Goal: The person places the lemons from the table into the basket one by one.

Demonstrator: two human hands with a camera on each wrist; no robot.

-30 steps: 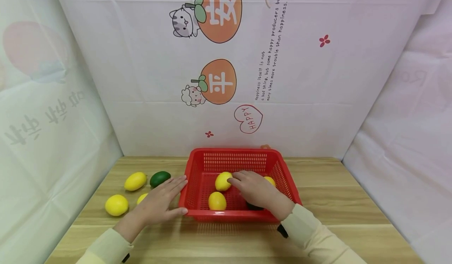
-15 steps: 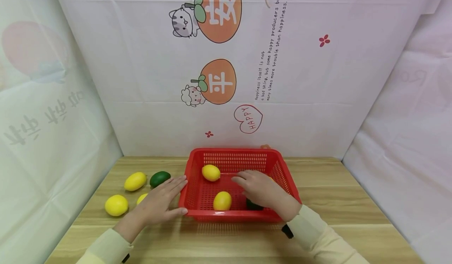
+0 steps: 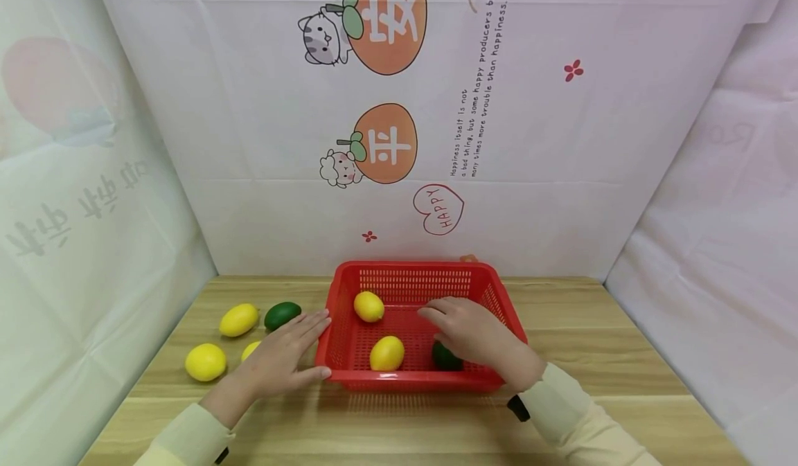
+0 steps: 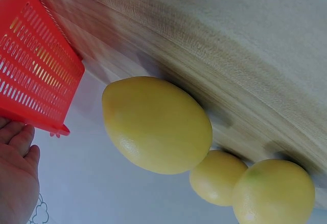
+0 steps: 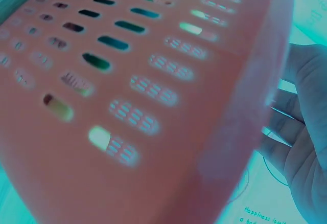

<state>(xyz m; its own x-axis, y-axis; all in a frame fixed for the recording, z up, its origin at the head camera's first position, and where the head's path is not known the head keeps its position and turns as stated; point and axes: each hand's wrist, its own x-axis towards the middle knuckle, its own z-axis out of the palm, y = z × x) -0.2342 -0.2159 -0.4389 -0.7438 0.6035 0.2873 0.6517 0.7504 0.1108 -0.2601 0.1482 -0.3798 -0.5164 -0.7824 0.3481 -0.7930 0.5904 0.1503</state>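
Note:
My left hand (image 3: 282, 355) rests on the left rim of a red plastic basket (image 3: 419, 377), fingers straight and thumb at the front corner. My right hand (image 3: 469, 333) reaches inside the basket, fingers slightly bent, with nothing visible between them. Just below it lies a dark green fruit (image 3: 446, 357), partly covered by the hand. One lemon (image 3: 369, 307) sits at the basket's back left, and another yellow fruit (image 3: 387, 353) lies near the front wall. In the right wrist view, the slotted basket wall (image 5: 168, 183) fills most of the picture, the fingers (image 5: 286, 121) beyond it.
Left of the basket on the wooden table (image 3: 399, 431) lie a lemon (image 3: 239, 320), a rounder yellow fruit (image 3: 206, 362), a green fruit (image 3: 282, 316) and a yellow fruit (image 3: 251, 350) partly behind the left hand. White printed cloth (image 3: 530, 210) encloses the back and sides.
The lemon at my right fingertips has gone to the basket's back left. My right hand has shifted right, covering the yellow fruit seen there before and uncovering more green fruit. My left hand stays put.

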